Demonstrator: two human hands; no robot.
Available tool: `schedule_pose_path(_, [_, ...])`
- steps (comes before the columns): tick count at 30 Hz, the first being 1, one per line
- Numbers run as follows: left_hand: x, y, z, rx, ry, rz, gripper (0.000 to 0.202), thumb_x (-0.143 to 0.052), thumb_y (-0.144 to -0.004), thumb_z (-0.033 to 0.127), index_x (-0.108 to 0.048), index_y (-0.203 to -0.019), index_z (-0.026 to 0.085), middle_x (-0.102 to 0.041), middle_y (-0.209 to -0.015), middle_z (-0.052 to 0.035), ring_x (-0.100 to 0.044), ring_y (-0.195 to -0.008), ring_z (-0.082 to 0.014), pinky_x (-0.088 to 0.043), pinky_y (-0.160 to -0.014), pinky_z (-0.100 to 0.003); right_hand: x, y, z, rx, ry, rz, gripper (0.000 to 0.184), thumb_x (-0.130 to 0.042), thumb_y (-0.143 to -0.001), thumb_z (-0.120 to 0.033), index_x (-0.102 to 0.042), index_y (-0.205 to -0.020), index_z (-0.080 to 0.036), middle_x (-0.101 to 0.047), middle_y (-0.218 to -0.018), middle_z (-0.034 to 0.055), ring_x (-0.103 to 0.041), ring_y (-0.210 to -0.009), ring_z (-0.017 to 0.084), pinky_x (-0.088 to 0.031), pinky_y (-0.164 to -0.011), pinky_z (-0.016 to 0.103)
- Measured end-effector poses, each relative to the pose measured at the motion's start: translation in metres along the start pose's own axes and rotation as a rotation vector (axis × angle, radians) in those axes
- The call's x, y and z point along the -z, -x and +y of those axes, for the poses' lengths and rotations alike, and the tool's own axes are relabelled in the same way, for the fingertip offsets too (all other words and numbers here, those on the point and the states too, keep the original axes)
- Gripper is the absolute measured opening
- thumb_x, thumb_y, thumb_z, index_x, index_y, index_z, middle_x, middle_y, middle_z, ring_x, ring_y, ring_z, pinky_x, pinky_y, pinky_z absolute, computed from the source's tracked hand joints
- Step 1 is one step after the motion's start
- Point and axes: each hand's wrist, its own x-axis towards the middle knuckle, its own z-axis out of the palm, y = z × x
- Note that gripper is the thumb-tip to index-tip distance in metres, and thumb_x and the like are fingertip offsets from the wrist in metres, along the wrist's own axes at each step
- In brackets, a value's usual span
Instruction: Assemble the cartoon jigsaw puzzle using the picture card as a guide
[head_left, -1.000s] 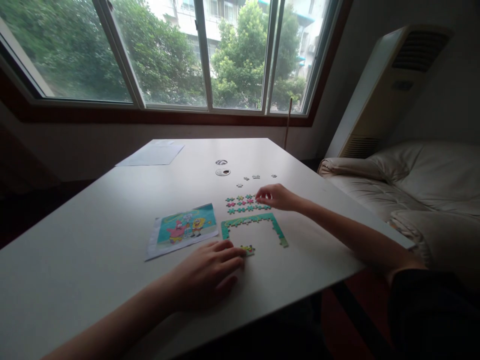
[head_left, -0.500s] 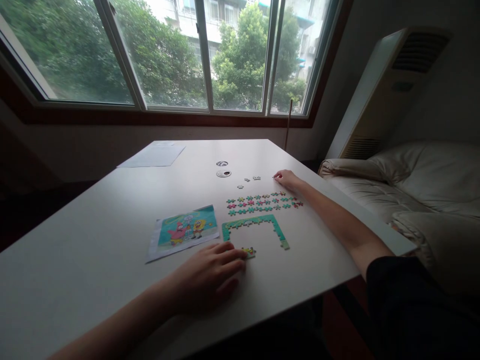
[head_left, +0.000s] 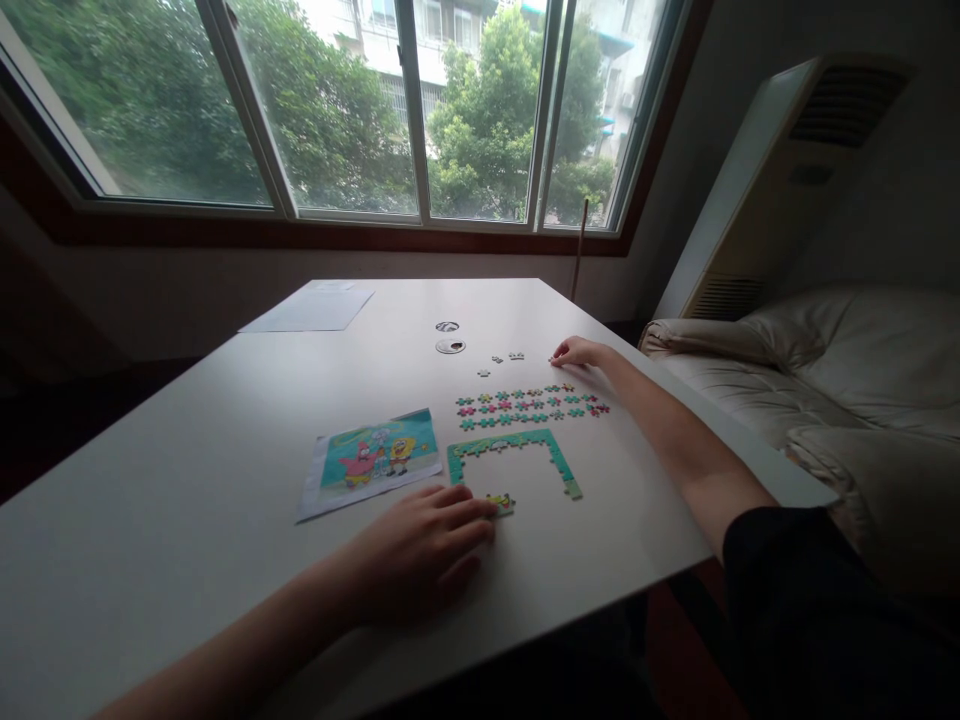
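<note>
You're apparently sorting, left hand (head_left: pixel 427 545) lying flat, right hand (head_left: pixel 553 359) pinching a puzzle piece (head_left: pixel 550 361) that likely needs setting by the rows (head_left: pixel 505 406).

hands (head_left: pixel 429 540) apart, left at puzzle border (head_left: pixel 517 440), right (head_left: pixel 580 352) near loose pieces (head_left: pixel 517 356)

The left hand (head_left: pixel 427 545) covers the near left corner of the puzzle border (head_left: pixel 551 445), so how the pieces join there is hidden. At the fingertips of the right hand (head_left: pixel 579 352), the small piece (head_left: pixel 551 360) is mostly hidden; whether it is gripped or only touched, I cannot tell. The paper sheet (head_left: pixel 311 312) is too far to read. The picture's edges cut off the window (head_left: pixel 345 130), the sofa (head_left: pixel 885 350) and the dark sleeve (head_left: pixel 802 600).
</note>
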Motion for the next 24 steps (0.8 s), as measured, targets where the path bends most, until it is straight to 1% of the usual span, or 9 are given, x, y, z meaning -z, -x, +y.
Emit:
schedule_pose_path(5, [-0.004,0.000,0.004,-0.028,-0.127,0.060,0.016,-0.045,-0.086,0.018,-0.058,-0.095,0.018,-0.061,-0.115,-0.0055,-0.056,-0.093,-0.0202,-0.047,-0.079,-0.035,-0.003,0.025,-0.014,0.104,-0.074,0.093,0.025,-0.070,-0.066,-0.027,-0.065,-0.084,-0.012,-0.067,-0.084,0.0076,-0.060,-0.073,0.014,-0.045,-0.063,0.022])
schedule_pose_path(7, [-0.009,0.000,0.008,-0.017,-0.195,0.116,0.017,-0.043,-0.087,0.016,-0.059,-0.092,0.017,-0.063,-0.110,-0.0066,-0.058,-0.088,-0.0193,-0.047,-0.077,-0.034,-0.008,0.045,-0.025,0.183,-0.109,0.115,0.025,-0.068,-0.068,-0.028,-0.063,-0.088,-0.013,-0.067,-0.087,0.0065,-0.060,-0.075,0.013,-0.045,-0.066,0.022])
schedule_pose_path(9, [-0.015,-0.001,0.015,0.016,-0.253,0.175,0.019,-0.042,-0.087,0.015,-0.060,-0.092,0.016,-0.064,-0.107,-0.0080,-0.059,-0.086,-0.0197,-0.048,-0.076,-0.035,-0.016,0.070,-0.036,0.263,-0.149,0.089,0.027,-0.066,-0.071,-0.032,-0.062,-0.091,-0.015,-0.067,-0.084,0.0037,-0.060,-0.072,0.011,-0.045,-0.065,0.021])
schedule_pose_path(10, [-0.019,-0.002,0.018,0.038,-0.266,0.192,0.019,-0.042,-0.087,0.015,-0.060,-0.093,0.016,-0.063,-0.108,-0.0086,-0.059,-0.088,-0.0209,-0.048,-0.076,-0.037,-0.021,0.085,-0.042,0.316,-0.175,0.055,0.027,-0.066,-0.070,-0.034,-0.062,-0.090,-0.016,-0.068,-0.081,0.0025,-0.061,-0.070,0.010,-0.045,-0.063,0.020])
schedule_pose_path(13, [-0.026,-0.004,0.029,0.089,-0.258,0.187,0.020,-0.043,-0.085,0.013,-0.058,-0.098,0.015,-0.060,-0.116,-0.0106,-0.058,-0.096,-0.0243,-0.050,-0.077,-0.039,-0.037,0.132,-0.059,0.525,-0.368,-0.174,0.027,-0.065,-0.071,-0.036,-0.062,-0.087,-0.014,-0.068,-0.077,0.0038,-0.062,-0.069,0.012,-0.046,-0.062,0.021])
schedule_pose_path(15, [-0.027,-0.007,0.034,0.099,-0.234,0.171,0.022,-0.043,-0.083,0.011,-0.057,-0.100,0.013,-0.058,-0.119,-0.0127,-0.055,-0.102,-0.0258,-0.050,-0.080,-0.040,-0.044,0.161,-0.069,0.575,-0.459,-0.299,0.028,-0.066,-0.071,-0.037,-0.062,-0.086,-0.014,-0.067,-0.076,0.0035,-0.062,-0.069,0.012,-0.046,-0.060,0.021])
schedule_pose_path(17, [-0.027,-0.009,0.036,0.102,-0.207,0.149,0.024,-0.043,-0.082,0.010,-0.056,-0.102,0.011,-0.057,-0.120,-0.0143,-0.053,-0.106,-0.0260,-0.049,-0.084,-0.040,-0.046,0.182,-0.077,0.600,-0.474,-0.404,0.027,-0.065,-0.071,-0.037,-0.063,-0.086,-0.014,-0.067,-0.074,0.0026,-0.062,-0.068,0.011,-0.045,-0.058,0.020])
schedule_pose_path(20, [-0.024,-0.010,0.037,0.106,-0.174,0.106,0.027,-0.042,-0.081,0.008,-0.054,-0.106,0.011,-0.056,-0.120,-0.0146,-0.052,-0.109,-0.0254,-0.048,-0.088,-0.040,-0.043,0.199,-0.086,0.630,-0.420,-0.484,0.024,-0.066,-0.071,-0.034,-0.064,-0.085,-0.015,-0.065,-0.070,0.0013,-0.059,-0.065,0.010,-0.043,-0.057,0.019])
schedule_pose_path(24, [-0.023,-0.009,0.036,0.112,-0.149,0.069,0.030,-0.042,-0.081,0.009,-0.053,-0.108,0.011,-0.055,-0.122,-0.0146,-0.051,-0.110,-0.0266,-0.048,-0.089,-0.041,-0.042,0.203,-0.088,0.641,-0.341,-0.499,0.021,-0.066,-0.071,-0.032,-0.066,-0.083,-0.015,-0.061,-0.066,-0.0005,-0.053,-0.060,0.008,-0.039,-0.052,0.017])
